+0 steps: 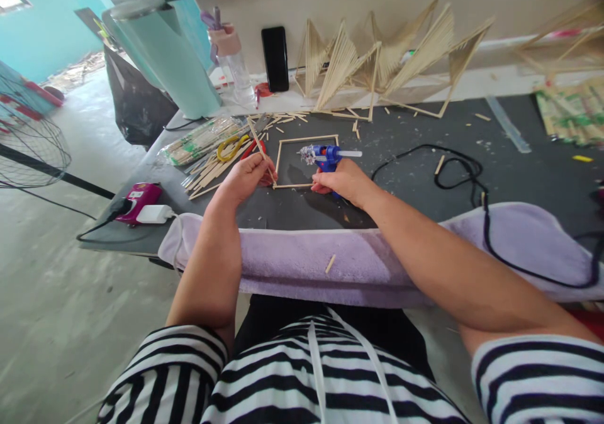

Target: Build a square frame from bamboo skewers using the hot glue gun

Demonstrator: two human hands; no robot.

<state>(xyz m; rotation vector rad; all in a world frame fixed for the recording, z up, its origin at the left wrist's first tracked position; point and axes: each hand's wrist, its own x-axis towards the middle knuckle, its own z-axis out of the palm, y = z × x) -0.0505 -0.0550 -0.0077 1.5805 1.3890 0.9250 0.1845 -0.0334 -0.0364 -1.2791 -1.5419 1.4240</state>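
A blue hot glue gun (326,155) with a clear glue stick in its back end is gripped in my right hand (346,182), its nozzle pointing left over a square frame of thin wooden sticks (302,139). My left hand (250,178) pinches a thin wooden stick (257,136) that rises at a slant from the frame's near left corner. Whether the stick's lower end is attached there I cannot tell. The frame lies flat on the dark table, partly covered by my right fingers.
Loose sticks (219,177), yellow-handled scissors (232,148) and a stick packet (202,141) lie left. Behind stand a teal jug (165,59), a bottle (233,59), a phone (275,59) and twisted stick models (349,59). A black cord (453,153) loops right; a purple towel (306,254) covers the near edge.
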